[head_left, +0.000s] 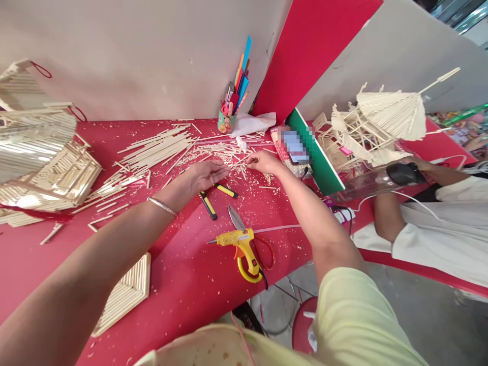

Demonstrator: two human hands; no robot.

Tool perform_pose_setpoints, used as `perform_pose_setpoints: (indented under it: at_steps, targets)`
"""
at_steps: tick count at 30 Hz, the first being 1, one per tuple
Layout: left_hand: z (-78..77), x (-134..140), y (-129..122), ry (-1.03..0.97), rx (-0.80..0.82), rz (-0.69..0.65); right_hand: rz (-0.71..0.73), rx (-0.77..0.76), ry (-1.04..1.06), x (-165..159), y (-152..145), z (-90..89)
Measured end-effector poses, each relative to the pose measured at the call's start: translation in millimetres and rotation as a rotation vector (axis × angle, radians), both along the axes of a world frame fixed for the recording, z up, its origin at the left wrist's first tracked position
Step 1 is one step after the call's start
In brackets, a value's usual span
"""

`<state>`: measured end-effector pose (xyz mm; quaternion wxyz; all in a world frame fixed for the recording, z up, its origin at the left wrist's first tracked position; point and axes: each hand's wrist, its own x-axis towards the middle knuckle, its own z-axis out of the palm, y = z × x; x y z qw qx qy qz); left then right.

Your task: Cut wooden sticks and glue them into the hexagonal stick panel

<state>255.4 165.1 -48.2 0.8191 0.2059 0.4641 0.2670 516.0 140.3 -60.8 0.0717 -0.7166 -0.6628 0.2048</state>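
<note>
My left hand (208,174) is spread loosely, and my right hand (264,161) bunches its fingertips at the short stick pieces (239,163) between them; whether it grips one, I cannot tell. Beyond my left fingers, long loose sticks (162,145) look yet to be joined, while farther left a slatted structure (70,173) seems already assembled.

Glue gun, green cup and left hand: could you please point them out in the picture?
Glue gun (245,244), head view: where barrel meets grip.
Green cup (225,122), head view: front of its wall.
Left hand (210,174), head view: middle of the hand.
</note>
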Motion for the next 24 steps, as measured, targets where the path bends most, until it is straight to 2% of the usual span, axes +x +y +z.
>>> perform_pose_setpoints:
  at_steps: [4,10,17,24]
  targets:
    - [2.3,-1.4,-5.5,0.043,-0.012,-0.026,0.070,-0.061,-0.030,-9.5,0.0,2.9]
    - [-2.9,-2.8,-3.7,0.061,0.019,-0.030,-0.005,0.066,-0.124,-20.0,0.4,20.3]
    - [-3.6,-4.3,-6.1,0.070,0.020,-0.025,0.067,0.064,-0.135,-46.8,6.7,15.2]
    - [-11.3,-8.9,-2.9,0.025,0.007,-0.044,0.035,0.111,-0.215,-42.3,7.8,20.8]
